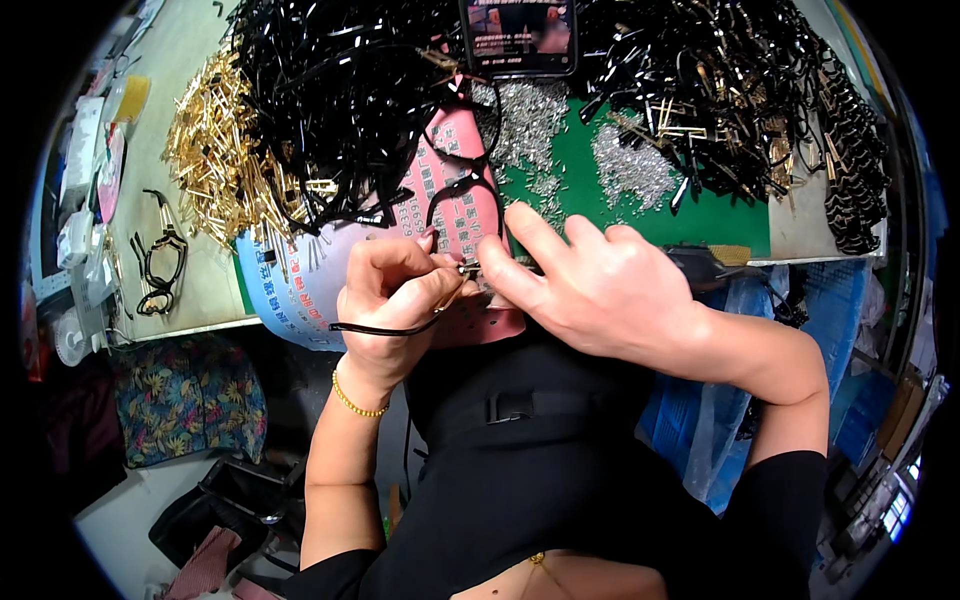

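My left hand [385,290] is closed around a black eyeglass frame [462,183]. Its upper rim rises beyond my fingers, and a dark curved temple arm [380,329] runs out under the hand. Thumb and forefinger pinch together near the frame's lower end, with a small metallic bit between them. From the other side my right hand [610,285] meets this spot, its thumb and forefinger reaching toward the rim and its other fingers curled. What its fingertips grip there is hidden. A pink printed sheet [450,145] lies underneath.
Gold slender pieces [210,150] and a big heap of black glasses parts [320,90] lie to the left. Small silver pins [525,115] cover the green mat [735,222]. More frame parts [740,90] pile up right. A phone [520,40] stands behind; glasses [162,262] lie far left.
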Available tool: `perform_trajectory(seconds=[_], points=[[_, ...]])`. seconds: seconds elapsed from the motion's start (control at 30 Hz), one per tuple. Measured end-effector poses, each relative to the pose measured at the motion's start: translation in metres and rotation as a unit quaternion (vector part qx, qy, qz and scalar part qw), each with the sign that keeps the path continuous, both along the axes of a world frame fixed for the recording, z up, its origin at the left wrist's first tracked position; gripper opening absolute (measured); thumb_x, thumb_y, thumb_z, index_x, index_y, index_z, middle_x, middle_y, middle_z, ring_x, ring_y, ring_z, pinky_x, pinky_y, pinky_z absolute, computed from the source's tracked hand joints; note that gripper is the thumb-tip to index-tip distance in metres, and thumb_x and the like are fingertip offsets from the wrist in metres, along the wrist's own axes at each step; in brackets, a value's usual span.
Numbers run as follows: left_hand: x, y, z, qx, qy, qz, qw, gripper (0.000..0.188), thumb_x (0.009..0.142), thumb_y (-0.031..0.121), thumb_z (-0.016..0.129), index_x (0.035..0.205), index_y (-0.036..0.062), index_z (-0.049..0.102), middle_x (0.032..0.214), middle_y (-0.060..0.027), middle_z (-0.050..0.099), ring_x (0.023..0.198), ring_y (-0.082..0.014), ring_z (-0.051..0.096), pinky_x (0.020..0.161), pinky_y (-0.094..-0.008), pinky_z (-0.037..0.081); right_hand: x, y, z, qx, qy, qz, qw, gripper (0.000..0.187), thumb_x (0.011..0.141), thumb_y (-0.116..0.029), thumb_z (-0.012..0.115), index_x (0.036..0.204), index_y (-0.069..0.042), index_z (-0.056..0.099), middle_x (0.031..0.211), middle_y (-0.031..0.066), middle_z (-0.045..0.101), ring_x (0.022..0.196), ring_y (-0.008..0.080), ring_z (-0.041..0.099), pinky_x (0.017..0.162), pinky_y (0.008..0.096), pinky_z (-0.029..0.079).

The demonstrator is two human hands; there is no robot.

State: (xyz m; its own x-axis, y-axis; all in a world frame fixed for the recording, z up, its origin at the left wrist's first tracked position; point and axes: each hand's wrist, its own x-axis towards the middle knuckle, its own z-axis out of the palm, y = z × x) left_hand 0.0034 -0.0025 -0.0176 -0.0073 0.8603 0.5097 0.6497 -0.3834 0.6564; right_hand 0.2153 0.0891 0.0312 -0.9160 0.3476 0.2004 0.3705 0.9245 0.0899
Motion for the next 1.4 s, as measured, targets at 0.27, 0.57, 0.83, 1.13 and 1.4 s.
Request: perform_trajectory(seconds=[0.27,0.57,0.83,1.13,1.4], points=[[-0.007,0.003,0.017,-0.056,-0.014,-0.031,0.998,0.038,0.077,0.013,0.087,0.111,0.0042,0.072,0.11,-0.0143,0.064,0.09,-0.0253,0.07,0.077,-0.0334,0.06,0.016,0.001,0.017,-0.18,0.024,-0.061,0.982,0.035,0.093,-0.03,0.068,0.12,-0.009,0.06,0.105,0.0093,0.06,0.068,0.021,0.066,0.052,0.0309,0.055],[0.004,-0.022,0.069,0.126,-0.132,-0.06,0.981,0.015,0.087,0.009,0.074,0.101,0.0053,0.073,0.103,-0.0125,0.07,0.095,-0.0329,0.072,0.101,-0.0449,0.051,0.034,0.029,0.017,-0.696,0.182,-0.139,0.681,0.019,0.099,-0.013,0.065,0.115,-0.002,0.064,0.092,0.0035,0.065,0.077,0.0093,0.06,0.069,0.0262,0.05],[-0.126,-0.023,0.092,-0.208,-0.012,0.458,0.864,0.03,0.099,0.026,0.065,0.108,-0.0016,0.069,0.069,-0.0109,0.068,0.06,-0.0128,0.068,0.057,-0.0301,0.05,0.068,0.017,-0.029,-0.719,0.34,-0.114,0.596,0.033,0.105,-0.03,0.06,0.112,0.002,0.054,0.072,0.0044,0.056,0.049,0.0093,0.048,0.043,0.0225,0.038],[-0.263,-0.04,0.041,-0.186,0.358,0.488,0.774,0.044,0.094,0.048,0.065,0.112,0.0086,0.067,0.107,-0.0115,0.069,0.103,-0.032,0.066,0.115,-0.0668,0.028,0.074,0.011,-0.032,-0.691,0.375,-0.111,0.608,0.034,0.104,-0.032,0.062,0.105,0.001,0.056,0.076,0.0054,0.055,0.05,0.0092,0.049,0.044,0.0224,0.04],[-0.273,-0.023,0.026,-0.201,0.46,0.539,0.676,0.037,0.105,0.043,0.052,0.11,0.0089,0.066,0.109,-0.0151,0.07,0.1,-0.0374,0.066,0.079,-0.0446,0.051,0.054,0.017,-0.01,-0.714,0.33,-0.119,0.606,0.01,0.101,-0.007,0.057,0.105,-0.002,0.065,0.081,-0.001,0.06,0.057,0.0041,0.054,0.051,0.0212,0.042]])
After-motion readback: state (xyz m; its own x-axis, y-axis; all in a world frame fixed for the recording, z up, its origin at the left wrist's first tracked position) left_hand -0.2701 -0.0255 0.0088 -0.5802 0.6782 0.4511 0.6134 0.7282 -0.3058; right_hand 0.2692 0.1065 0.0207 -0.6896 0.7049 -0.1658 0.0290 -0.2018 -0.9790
